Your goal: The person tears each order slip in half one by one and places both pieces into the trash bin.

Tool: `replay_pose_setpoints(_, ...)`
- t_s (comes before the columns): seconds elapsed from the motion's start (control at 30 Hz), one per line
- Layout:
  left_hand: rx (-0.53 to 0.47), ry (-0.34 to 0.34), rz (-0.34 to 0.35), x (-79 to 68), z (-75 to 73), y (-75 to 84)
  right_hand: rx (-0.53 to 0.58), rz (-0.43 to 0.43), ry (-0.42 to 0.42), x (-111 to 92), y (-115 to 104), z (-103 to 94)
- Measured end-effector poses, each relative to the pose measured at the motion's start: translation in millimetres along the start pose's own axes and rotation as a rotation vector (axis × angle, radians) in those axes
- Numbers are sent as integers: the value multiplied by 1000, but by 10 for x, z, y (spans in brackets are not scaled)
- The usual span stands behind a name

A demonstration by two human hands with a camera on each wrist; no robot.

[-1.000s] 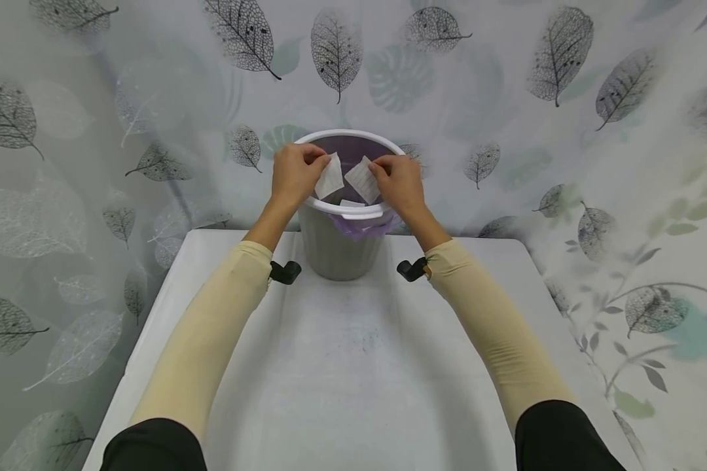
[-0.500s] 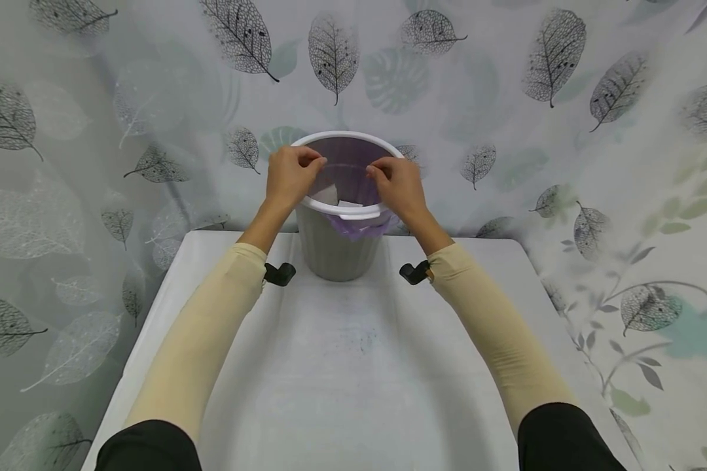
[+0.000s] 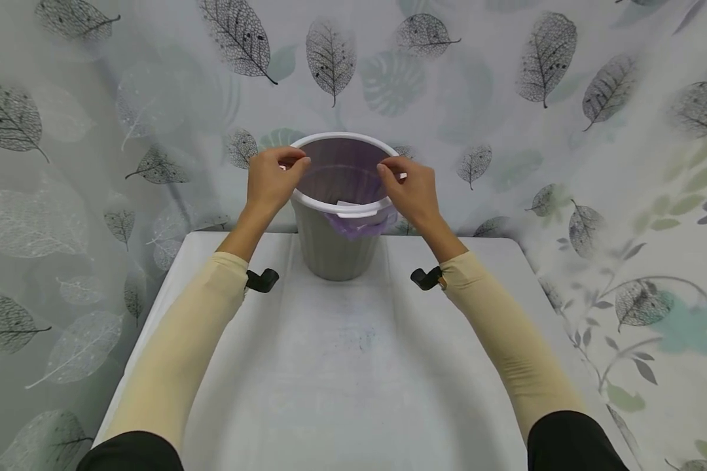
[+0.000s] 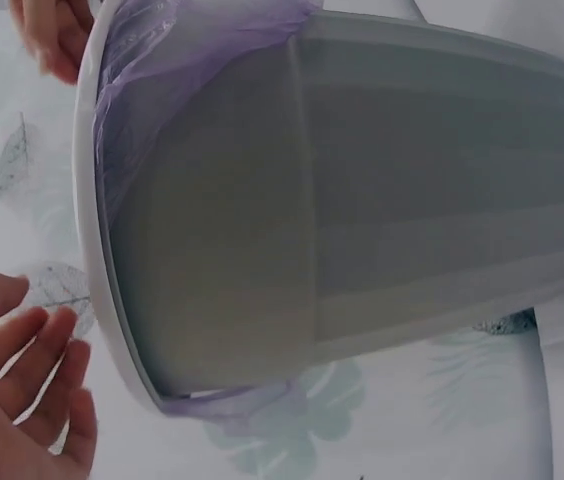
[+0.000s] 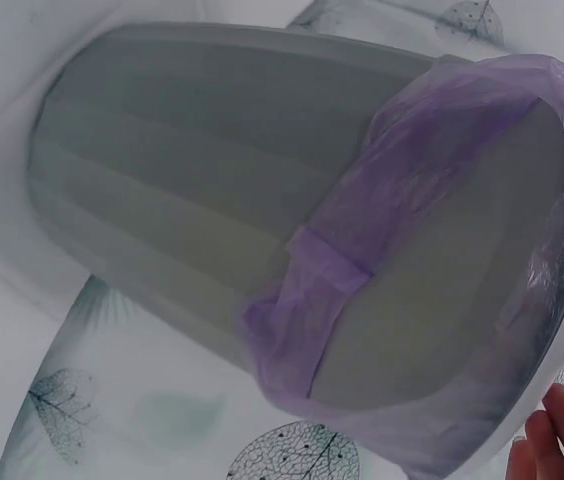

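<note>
A grey trash bin (image 3: 337, 252) with a white rim stands upright on the table. A purple bin liner (image 3: 362, 226) shows below its front rim and spreads over its side in the right wrist view. Inside, the edge of a white piece of paper (image 3: 347, 203) is visible; the bottom is hidden. My left hand (image 3: 273, 181) hovers beside the rim's left side with relaxed, bent fingers, holding nothing. On the other side my right hand (image 3: 411, 191) is likewise free, fingers loosely bent near the rim. The left wrist view shows the left hand (image 4: 27, 385) apart from the rim.
White cloth covers the table (image 3: 353, 366), with faint dark marks near its middle. Behind and at both sides hangs a leaf-patterned curtain or wall covering (image 3: 448, 85). Black wrist mounts (image 3: 262, 280) stick out from the sleeves.
A second ago each hand pinched a piece of paper over the bin. Both let go and the papers dropped inside. Since then the hands have moved apart, left and right.
</note>
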State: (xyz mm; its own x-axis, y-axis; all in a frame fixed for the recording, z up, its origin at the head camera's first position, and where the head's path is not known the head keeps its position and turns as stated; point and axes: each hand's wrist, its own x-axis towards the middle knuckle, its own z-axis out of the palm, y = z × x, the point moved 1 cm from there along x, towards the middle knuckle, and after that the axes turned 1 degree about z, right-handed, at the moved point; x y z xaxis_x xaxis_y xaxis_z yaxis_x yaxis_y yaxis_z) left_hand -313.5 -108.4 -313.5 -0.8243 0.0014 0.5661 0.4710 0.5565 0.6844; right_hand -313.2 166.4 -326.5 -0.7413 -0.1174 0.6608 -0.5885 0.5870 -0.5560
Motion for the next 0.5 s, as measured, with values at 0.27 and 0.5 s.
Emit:
replay_pose_setpoints(0.27, 47, 48, -18, -122, -226, -95, -55, 0, 28, -123, 108, -216)
replay_pose_setpoints(0.5, 66, 57, -76, -261, -468, -260, -147, 36, 8, -250, 321, -459)
